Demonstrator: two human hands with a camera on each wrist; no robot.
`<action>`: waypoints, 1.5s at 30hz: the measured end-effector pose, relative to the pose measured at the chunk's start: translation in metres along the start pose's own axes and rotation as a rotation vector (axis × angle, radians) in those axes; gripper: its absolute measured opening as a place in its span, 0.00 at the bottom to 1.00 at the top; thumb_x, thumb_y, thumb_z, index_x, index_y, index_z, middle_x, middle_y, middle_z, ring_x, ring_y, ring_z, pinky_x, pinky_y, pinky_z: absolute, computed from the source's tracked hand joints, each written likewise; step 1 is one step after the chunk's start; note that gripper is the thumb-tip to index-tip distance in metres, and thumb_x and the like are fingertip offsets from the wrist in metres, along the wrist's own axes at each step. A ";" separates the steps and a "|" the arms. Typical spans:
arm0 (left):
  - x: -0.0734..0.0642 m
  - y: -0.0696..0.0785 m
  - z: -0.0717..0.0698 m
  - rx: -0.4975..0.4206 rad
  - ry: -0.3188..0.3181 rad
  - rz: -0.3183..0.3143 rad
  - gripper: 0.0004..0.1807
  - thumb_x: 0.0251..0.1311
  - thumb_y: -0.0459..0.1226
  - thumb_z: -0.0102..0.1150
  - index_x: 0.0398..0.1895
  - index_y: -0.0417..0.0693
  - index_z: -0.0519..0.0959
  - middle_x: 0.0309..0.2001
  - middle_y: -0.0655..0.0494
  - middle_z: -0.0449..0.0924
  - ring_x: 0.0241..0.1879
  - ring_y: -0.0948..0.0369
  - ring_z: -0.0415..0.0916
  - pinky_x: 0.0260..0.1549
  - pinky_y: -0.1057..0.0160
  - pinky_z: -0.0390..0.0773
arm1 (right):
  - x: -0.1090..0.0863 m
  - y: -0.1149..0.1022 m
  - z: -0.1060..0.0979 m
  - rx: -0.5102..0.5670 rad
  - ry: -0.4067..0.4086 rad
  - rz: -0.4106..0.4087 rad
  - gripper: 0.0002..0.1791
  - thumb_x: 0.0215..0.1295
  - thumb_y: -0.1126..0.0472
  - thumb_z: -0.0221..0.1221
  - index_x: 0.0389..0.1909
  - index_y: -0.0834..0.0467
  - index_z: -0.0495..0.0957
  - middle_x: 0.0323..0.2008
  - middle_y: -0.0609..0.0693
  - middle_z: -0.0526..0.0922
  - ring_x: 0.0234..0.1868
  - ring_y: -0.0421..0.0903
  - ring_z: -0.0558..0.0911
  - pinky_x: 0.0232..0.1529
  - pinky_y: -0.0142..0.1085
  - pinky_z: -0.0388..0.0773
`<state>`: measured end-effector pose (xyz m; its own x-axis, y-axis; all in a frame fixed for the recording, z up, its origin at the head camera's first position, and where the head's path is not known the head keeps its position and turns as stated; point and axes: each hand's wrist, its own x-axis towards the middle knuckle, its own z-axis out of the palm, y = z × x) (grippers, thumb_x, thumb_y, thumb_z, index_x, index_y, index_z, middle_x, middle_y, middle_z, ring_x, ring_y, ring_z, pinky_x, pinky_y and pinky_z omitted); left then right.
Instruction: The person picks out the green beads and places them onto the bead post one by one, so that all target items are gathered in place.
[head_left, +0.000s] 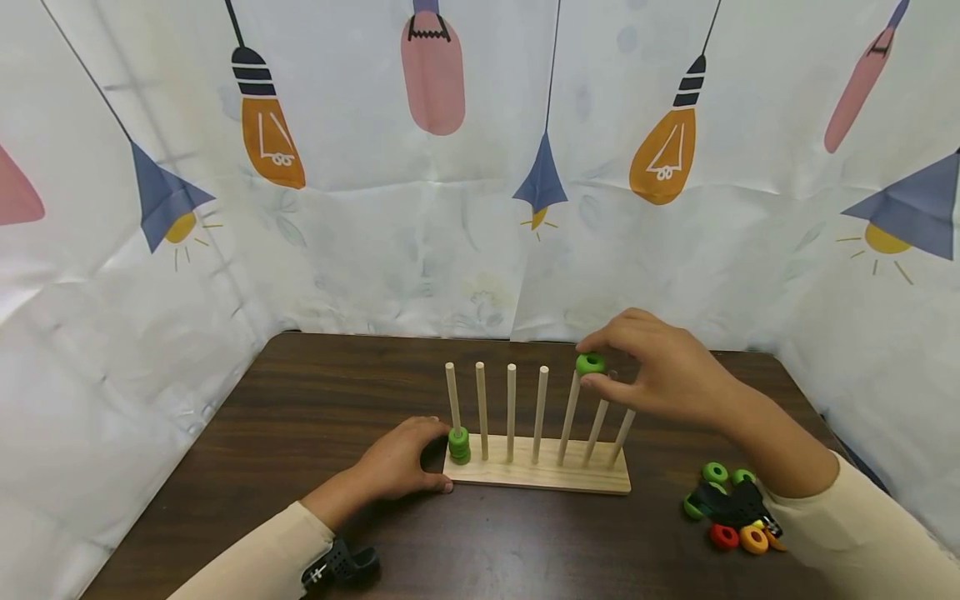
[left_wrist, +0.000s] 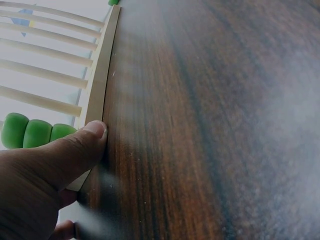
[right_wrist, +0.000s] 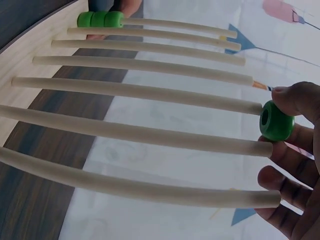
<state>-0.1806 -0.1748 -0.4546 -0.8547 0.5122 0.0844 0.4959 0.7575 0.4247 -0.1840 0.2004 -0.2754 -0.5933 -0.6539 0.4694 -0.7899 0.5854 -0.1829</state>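
A wooden peg rack [head_left: 536, 473] stands on the table, with several upright pegs along its pale base. Three green ring beads [head_left: 459, 447] are stacked on its leftmost peg. My left hand [head_left: 401, 458] holds the rack's left end, the thumb [left_wrist: 82, 145] along the front edge and the other fingers mostly hidden behind. Between thumb and fingers, my right hand [head_left: 660, 367] pinches another green ring bead [right_wrist: 276, 121] at the tip of the fifth peg from the left. The bead's hole faces the pegs; whether the tip has entered it I cannot tell.
Loose green, red [head_left: 723, 537] and orange beads [head_left: 753, 539] lie at the right of the brown table [head_left: 300, 400], partly hidden by the black device [head_left: 731, 507] on my right wrist. A patterned cloth [head_left: 375, 250] hangs behind the table and along its sides.
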 end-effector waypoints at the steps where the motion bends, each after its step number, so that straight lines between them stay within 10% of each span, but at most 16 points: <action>1: 0.000 0.000 0.000 -0.003 0.001 0.001 0.39 0.45 0.50 0.82 0.61 0.46 0.80 0.61 0.45 0.78 0.67 0.43 0.70 0.63 0.41 0.71 | 0.001 -0.001 0.000 0.003 -0.001 0.001 0.18 0.58 0.54 0.75 0.49 0.48 0.85 0.42 0.34 0.81 0.42 0.35 0.76 0.35 0.37 0.79; 45: -0.001 0.001 0.001 -0.039 0.009 -0.016 0.38 0.45 0.48 0.83 0.60 0.47 0.80 0.62 0.44 0.78 0.68 0.41 0.68 0.64 0.39 0.69 | 0.037 -0.017 0.023 0.056 -0.029 -0.039 0.16 0.61 0.54 0.73 0.49 0.51 0.86 0.43 0.36 0.84 0.49 0.41 0.79 0.42 0.40 0.81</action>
<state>-0.1791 -0.1742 -0.4556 -0.8639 0.4965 0.0853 0.4760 0.7491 0.4607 -0.1963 0.1555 -0.2748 -0.5654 -0.6899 0.4521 -0.8195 0.5321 -0.2129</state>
